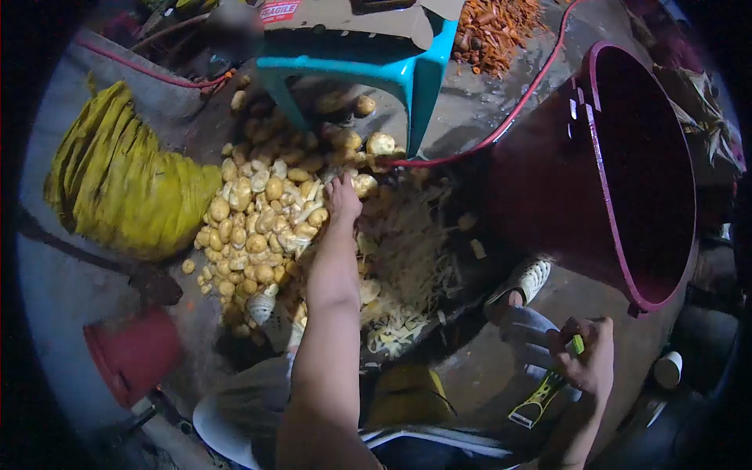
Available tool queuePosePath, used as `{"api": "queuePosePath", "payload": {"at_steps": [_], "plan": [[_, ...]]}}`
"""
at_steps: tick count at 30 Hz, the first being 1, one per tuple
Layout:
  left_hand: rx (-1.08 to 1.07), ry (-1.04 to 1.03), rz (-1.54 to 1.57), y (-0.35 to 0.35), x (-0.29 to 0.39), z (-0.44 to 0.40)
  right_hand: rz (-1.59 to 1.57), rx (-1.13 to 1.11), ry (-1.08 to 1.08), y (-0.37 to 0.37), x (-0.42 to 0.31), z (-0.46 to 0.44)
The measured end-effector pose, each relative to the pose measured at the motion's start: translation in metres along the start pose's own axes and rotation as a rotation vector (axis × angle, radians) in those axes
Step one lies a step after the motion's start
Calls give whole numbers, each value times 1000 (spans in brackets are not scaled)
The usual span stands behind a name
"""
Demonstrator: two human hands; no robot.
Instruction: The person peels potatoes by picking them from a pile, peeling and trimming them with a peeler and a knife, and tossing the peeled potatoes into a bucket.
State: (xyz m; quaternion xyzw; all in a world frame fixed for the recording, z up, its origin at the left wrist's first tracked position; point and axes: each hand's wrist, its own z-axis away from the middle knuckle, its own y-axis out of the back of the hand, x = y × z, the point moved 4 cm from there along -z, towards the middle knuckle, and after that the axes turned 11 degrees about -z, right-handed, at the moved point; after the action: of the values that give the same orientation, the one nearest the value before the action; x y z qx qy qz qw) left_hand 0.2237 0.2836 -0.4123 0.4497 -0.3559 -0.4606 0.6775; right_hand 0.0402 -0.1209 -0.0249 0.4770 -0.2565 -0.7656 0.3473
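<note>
A large heap of yellowish potatoes (256,244) lies on the floor at the centre left. My left hand (344,197) reaches to the heap's upper right edge, its fingers bent down among pale pieces beside a larger potato (364,186); what is under the fingertips is hidden. At the lower right my right hand (583,356) is closed round the green handle of a peeler (536,403), whose blade end points down and to the left. Thin peelings (398,332) are strewn on the floor between my two arms.
A teal stool (427,98) with cardboard on it stands beyond the heap. Right of it are a red hose (526,117) and a big dark red tub (603,188). Orange peelings (497,35) lie behind. A yellow sack (129,184) and a red bucket (133,352) are left.
</note>
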Motion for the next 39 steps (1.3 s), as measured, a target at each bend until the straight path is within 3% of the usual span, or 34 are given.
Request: {"api": "queuePosePath", "payload": {"at_steps": [3, 4, 6, 9, 12, 14, 15, 17, 18, 20, 25, 32, 37, 39], "plan": [[-30, -73, -42, -11, -3, -14, 113, 43, 177, -2, -6, 1], [-15, -78, -29, -9, -3, -13, 110, 50, 184, 2, -9, 1], [-50, -122, -8, -4, -7, -11, 61, -201, -79, 1, -4, 3], [-155, -195, 78, -2, -9, -4, 125, -62, 91, -1, -17, 7], [-16, -239, 185, 2, -3, 17, 163, -103, 85, 0, -14, 7], [-96, -59, 1025, 6, 1, 43, 157, -113, 131, -2, -20, 4], [-94, -67, 1018, 20, 8, 65, 157, -129, 181, -4, -25, 2], [-289, 53, 1739, 56, 25, 119, 133, -137, 233, -9, -35, -2], [-286, 40, 1733, 64, 29, 137, 146, -151, 263, -14, -38, -1], [-317, -4, 2043, 77, 40, 170, 161, -145, 300, -22, -45, 2], [-240, -262, 2103, 123, 56, 236, 117, -29, 381, -45, -62, 11], [-99, -592, 1542, 249, 57, 339, 100, 146, 465, -77, -84, 33], [-25, -605, 1255, 285, 30, 388, -3, 140, 588, -80, -96, 57], [167, -570, 1202, 286, 17, 396, 69, 108, 629, -90, -101, 62]]}}
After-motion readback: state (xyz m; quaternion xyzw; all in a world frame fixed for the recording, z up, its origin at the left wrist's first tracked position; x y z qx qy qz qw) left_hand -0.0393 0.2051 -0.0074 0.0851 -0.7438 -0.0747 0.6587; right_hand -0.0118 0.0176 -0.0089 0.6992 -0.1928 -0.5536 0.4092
